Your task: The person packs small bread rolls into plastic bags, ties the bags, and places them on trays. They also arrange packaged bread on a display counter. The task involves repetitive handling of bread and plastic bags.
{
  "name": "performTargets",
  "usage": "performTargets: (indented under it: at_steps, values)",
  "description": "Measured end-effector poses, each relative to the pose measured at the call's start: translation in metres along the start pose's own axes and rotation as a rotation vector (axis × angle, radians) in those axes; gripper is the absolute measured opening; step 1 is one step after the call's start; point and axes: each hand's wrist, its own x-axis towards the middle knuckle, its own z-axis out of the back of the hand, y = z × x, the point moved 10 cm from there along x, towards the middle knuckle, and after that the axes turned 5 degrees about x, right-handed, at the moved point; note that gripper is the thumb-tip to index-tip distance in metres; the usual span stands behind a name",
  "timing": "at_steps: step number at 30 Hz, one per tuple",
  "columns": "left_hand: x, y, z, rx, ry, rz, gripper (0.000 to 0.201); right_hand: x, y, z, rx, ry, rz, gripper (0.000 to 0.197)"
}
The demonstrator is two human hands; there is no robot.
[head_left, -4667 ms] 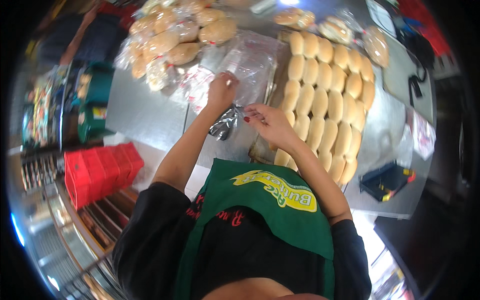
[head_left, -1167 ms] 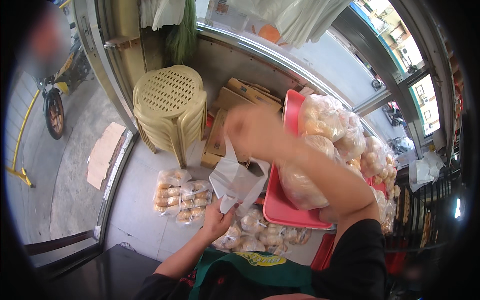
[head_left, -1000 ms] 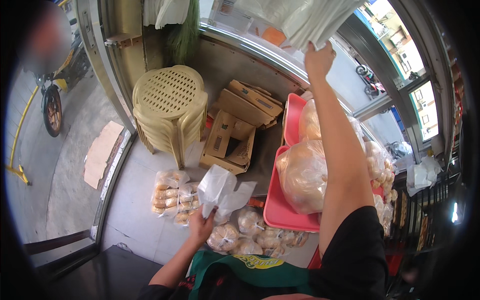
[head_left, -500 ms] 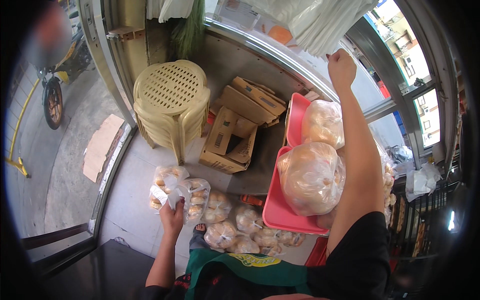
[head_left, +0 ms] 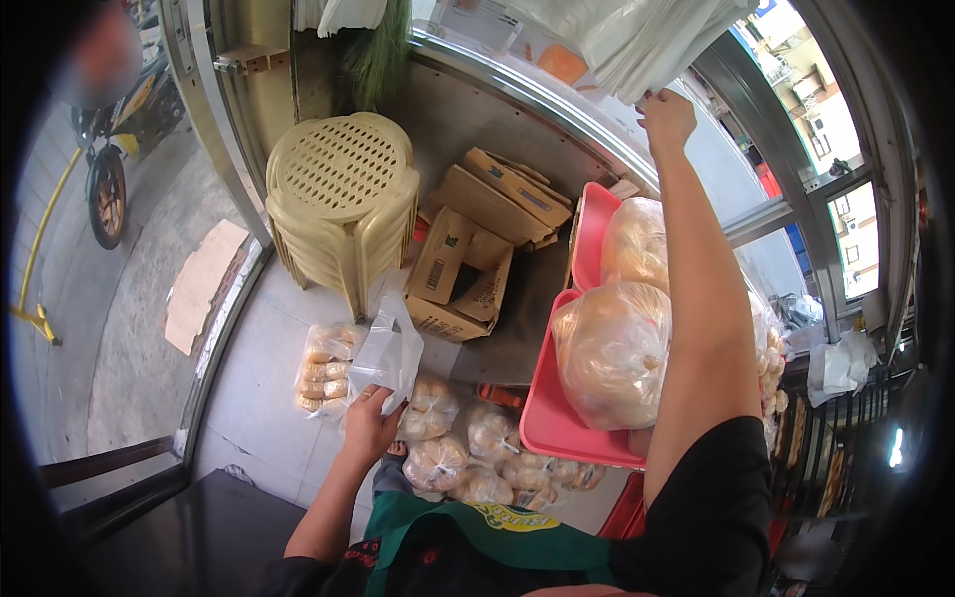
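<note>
My left hand (head_left: 370,418) is closed on a thin white plastic bag (head_left: 390,346), which hangs loosely from my fingers and spreads upward over the floor. Just left of it is a clear bag of small bread rolls (head_left: 323,370), partly covered by the white plastic. My right arm reaches far up. There my right hand (head_left: 668,121) has curled fingers, their tips pinching at the lower edge of a bunch of hanging white plastic bags (head_left: 627,55). More clear bags of bread (head_left: 436,464) lie on the floor right of my left hand.
Under my right arm, large bags of bread (head_left: 612,348) sit on pink trays (head_left: 542,423). Stacked beige plastic stools (head_left: 343,179) and open cardboard boxes (head_left: 463,274) stand ahead. A doorway with a metal frame (head_left: 214,368) is at the left, and a dark surface (head_left: 189,537) lies lower left.
My left hand has shifted slightly right, and the white plastic has spread out, covering one bread bag. My right hand has moved slightly up and left to the hanging bags' edge.
</note>
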Motion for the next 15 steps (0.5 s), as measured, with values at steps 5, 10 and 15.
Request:
performTargets:
  at_steps: [5, 10, 15]
  values:
    - [-0.005, 0.012, 0.008, -0.007, -0.020, 0.021, 0.020, -0.010, 0.025, 0.055, -0.178, 0.012, 0.081, 0.024]
    - [0.014, -0.009, 0.020, 0.024, 0.063, 0.007, 0.018, -0.086, 0.066, 0.046, -0.571, 0.102, 0.460, 0.017]
    - [0.008, -0.107, 0.023, 0.057, 0.106, -0.531, 0.021, -0.407, 0.083, -0.016, -0.346, 1.672, 0.389, 0.018]
